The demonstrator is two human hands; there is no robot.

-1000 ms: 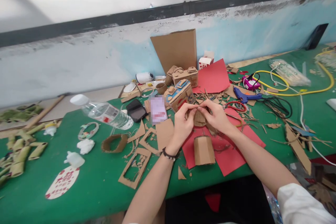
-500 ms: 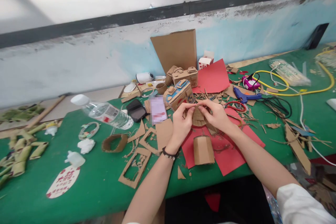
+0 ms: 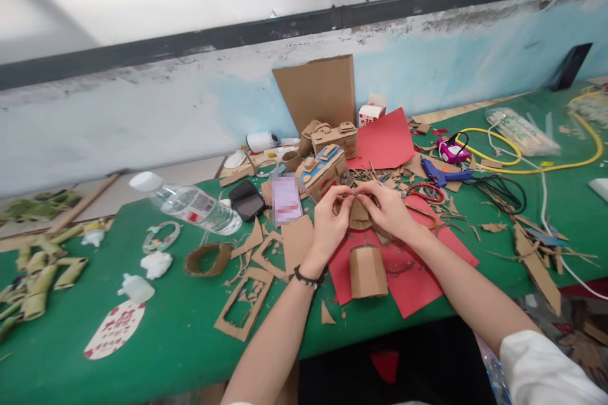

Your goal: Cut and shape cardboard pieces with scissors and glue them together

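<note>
Both my hands meet above the green table [image 3: 180, 323], pinching one small brown cardboard piece [image 3: 360, 214] between them. My left hand [image 3: 329, 226], with a dark band at the wrist, grips its left edge with bent fingers. My right hand [image 3: 388, 210] closes on its right side and top. Just below them a rolled cardboard cylinder [image 3: 366, 271] stands on a red paper sheet [image 3: 418, 285]. Behind my hands sits a small painted cardboard model [image 3: 325, 169].
A water bottle [image 3: 190, 204] lies at left beside a black phone [image 3: 247, 199]. Cardboard frames [image 3: 242, 304] and scraps litter the middle. A blue glue gun [image 3: 441, 172], red scissors [image 3: 425, 193], yellow cable [image 3: 546, 168] and cardboard offcuts [image 3: 536, 262] lie at right. Green rolled pieces [image 3: 38, 272] fill the far left.
My hands have stayed in place, with only small finger shifts on the cardboard piece, which sits slightly lower between them than half a second ago.
</note>
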